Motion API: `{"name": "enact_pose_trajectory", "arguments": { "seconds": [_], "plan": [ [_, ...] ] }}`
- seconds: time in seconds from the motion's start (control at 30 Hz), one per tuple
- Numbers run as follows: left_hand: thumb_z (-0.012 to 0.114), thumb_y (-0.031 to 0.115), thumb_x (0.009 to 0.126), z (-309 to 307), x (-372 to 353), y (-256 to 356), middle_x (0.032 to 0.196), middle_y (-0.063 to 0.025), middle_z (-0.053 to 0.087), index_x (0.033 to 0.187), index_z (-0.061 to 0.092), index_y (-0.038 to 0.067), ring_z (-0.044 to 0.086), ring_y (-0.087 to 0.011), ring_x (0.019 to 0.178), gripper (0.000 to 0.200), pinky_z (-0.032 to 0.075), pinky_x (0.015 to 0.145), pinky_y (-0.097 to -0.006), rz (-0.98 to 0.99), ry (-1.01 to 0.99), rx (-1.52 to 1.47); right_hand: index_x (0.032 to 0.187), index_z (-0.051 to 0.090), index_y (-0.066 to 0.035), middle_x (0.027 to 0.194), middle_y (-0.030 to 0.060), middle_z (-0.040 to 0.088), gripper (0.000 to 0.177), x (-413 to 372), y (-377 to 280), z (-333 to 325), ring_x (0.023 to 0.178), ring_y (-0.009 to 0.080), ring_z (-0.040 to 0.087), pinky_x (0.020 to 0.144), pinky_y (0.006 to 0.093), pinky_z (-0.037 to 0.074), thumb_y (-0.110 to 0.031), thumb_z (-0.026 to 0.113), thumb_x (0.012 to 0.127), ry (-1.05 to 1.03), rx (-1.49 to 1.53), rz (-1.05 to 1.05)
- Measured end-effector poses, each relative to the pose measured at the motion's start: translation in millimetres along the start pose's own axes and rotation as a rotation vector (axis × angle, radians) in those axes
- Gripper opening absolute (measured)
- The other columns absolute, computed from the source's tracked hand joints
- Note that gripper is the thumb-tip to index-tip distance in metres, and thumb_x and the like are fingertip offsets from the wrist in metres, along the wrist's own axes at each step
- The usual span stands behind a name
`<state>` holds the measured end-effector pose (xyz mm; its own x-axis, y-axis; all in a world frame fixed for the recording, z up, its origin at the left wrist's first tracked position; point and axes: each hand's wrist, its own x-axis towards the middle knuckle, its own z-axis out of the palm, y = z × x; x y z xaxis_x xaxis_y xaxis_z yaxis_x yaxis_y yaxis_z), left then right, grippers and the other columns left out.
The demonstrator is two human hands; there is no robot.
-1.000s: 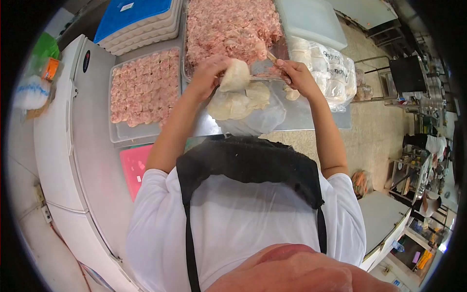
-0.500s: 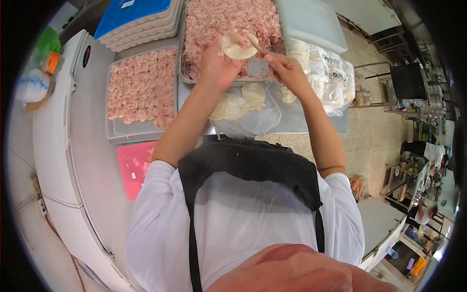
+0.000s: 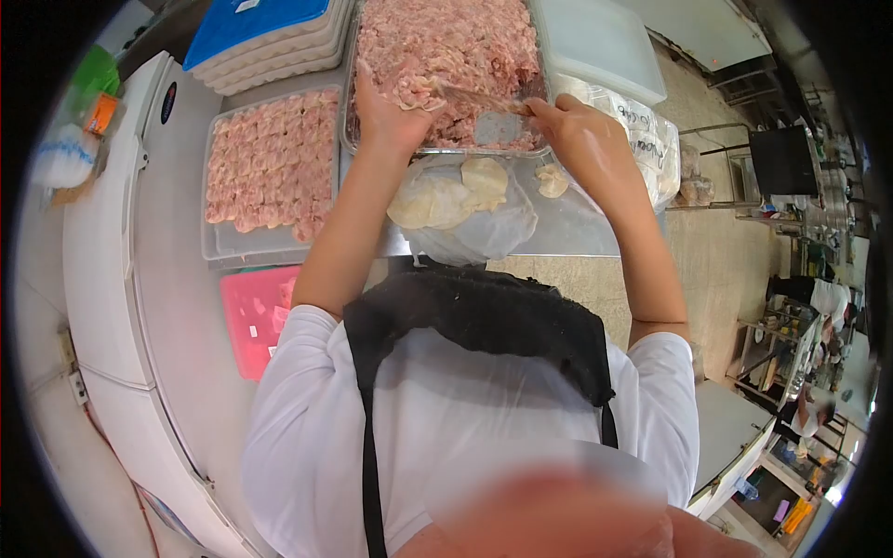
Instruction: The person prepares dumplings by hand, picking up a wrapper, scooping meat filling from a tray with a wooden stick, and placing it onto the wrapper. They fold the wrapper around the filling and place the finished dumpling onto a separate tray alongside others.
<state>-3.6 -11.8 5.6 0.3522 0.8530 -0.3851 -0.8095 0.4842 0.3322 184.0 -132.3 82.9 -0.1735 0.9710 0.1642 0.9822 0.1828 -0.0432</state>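
My left hand (image 3: 391,110) is closed around a round dough wrapper with a lump of minced meat filling (image 3: 419,93) on it, above the metal tray (image 3: 348,121). Pinched in my right hand (image 3: 584,135) is a thin, flat spreading stick (image 3: 484,97), its far end pointing left to the filling. Pink minced meat (image 3: 446,37) fills most of the tray; a grey patch shows near its front right. Just in front of the tray, a pile of round dough wrappers (image 3: 442,202) lies on a clear plastic bag (image 3: 484,232).
At left, a plastic tray (image 3: 223,245) holds rows of filled dumplings (image 3: 270,167). Stacked trays with a blue lid (image 3: 251,28) stand behind it. Wrapped white packages (image 3: 656,153) and a translucent lidded box (image 3: 600,46) are at right. A small dough piece (image 3: 552,180) lies nearby.
My left hand has shifted left and curled around the filled wrapper, which lay flatter before. My right hand has moved right and slightly toward me, still with the stick.
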Motion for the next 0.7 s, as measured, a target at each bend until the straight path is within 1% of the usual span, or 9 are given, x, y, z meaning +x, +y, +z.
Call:
{"name": "enact_pose_trajectory", "arguments": {
  "seconds": [0.07,0.17,0.27,0.3,0.37,0.5,0.57,0.67,0.7],
  "plan": [
    [0.054,0.052,0.086,9,-10,0,0.137,-0.02,0.036,0.135,0.038,0.005,0.03,-0.0373,0.131,0.07,0.027,0.107,-0.0559,0.037,-0.085,-0.019,0.108,0.064,-0.01,0.083,0.0124,0.059,0.023,0,-10,2,0.076,0.032,0.061,0.064,0.0393,0.049,-0.021,0.057,0.089,0.134,0.071,-0.079],
    [0.059,0.044,0.085,5,3,5,0.137,-0.0221,0.035,0.139,0.034,0.005,0.03,-0.0367,0.131,0.071,0.028,0.107,-0.0545,0.117,0.007,-0.099,0.109,0.064,-0.01,0.088,0.0122,0.061,0.024,9,10,12,0.077,0.032,0.061,0.066,0.0403,0.049,-0.024,0.057,0.09,0.087,0.165,-0.148],
    [0.059,0.033,0.087,-32,10,36,0.131,-0.0187,0.043,0.141,0.03,0.005,0.039,-0.0362,0.124,0.068,0.038,0.102,-0.0488,-0.063,-0.198,-0.166,0.091,0.069,-0.008,0.08,0.0116,0.065,0.027,18,51,0,0.077,0.0314,0.063,0.067,0.0418,0.049,-0.032,0.056,0.089,-0.14,-0.126,-0.074],
    [0.06,0.029,0.086,-36,8,42,0.127,-0.0178,0.047,0.139,0.034,0.005,0.044,-0.0342,0.12,0.064,0.041,0.1,-0.0472,0.003,-0.221,0.007,0.086,0.069,-0.007,0.077,0.0121,0.065,0.031,20,65,-1,0.077,0.0316,0.064,0.067,0.042,0.049,-0.034,0.056,0.089,-0.239,-0.247,-0.062],
    [0.062,0.021,0.084,-41,1,49,0.118,-0.0161,0.054,0.135,0.04,0.006,0.054,-0.0302,0.111,0.057,0.045,0.096,-0.0439,0.134,-0.266,0.349,0.077,0.068,-0.005,0.073,0.0134,0.065,0.035,19,91,18,0.075,0.0323,0.064,0.067,0.0422,0.05,-0.035,0.055,0.089,-0.287,-0.363,-0.058],
    [0.07,0.017,0.078,-49,-15,73,0.119,-0.0145,0.054,0.139,0.039,0.016,0.054,-0.0278,0.112,0.069,0.047,0.093,-0.0372,0.411,-0.317,1.086,0.069,0.066,-0.002,0.072,0.0162,0.065,0.04,1,62,28,0.071,0.0331,0.064,0.064,0.0425,0.049,-0.035,0.055,0.089,-0.341,-0.347,-0.142],
    [0.073,0.02,0.075,-60,-6,82,0.12,-0.0138,0.055,0.14,0.038,0.017,0.054,-0.0288,0.112,0.074,0.045,0.094,-0.0371,0.644,-0.407,1.398,0.075,0.069,-0.003,0.072,0.0181,0.064,0.038,0,54,23,0.072,0.0324,0.065,0.065,0.0424,0.05,-0.034,0.054,0.091,-0.428,-0.153,0.007],
    [0.075,0.022,0.074,-52,-16,91,0.126,-0.0136,0.052,0.142,0.036,0.016,0.052,-0.0301,0.115,0.079,0.043,0.097,-0.0391,0.629,-0.488,1.888,0.081,0.071,-0.005,0.075,0.0172,0.066,0.039,-1,65,42,0.076,0.03,0.066,0.067,0.0409,0.05,-0.038,0.053,0.093,-0.513,0.257,0.267],
    [0.075,0.023,0.073,-51,-18,89,0.135,-0.0127,0.043,0.141,0.037,0.017,0.051,-0.0304,0.117,0.079,0.04,0.101,-0.0397,0.639,-0.485,1.835,0.084,0.072,-0.007,0.078,0.0154,0.068,0.041,-2,61,45,0.078,0.0283,0.067,0.068,0.0398,0.05,-0.041,0.052,0.093,-0.519,0.398,0.354]
  ]
}}
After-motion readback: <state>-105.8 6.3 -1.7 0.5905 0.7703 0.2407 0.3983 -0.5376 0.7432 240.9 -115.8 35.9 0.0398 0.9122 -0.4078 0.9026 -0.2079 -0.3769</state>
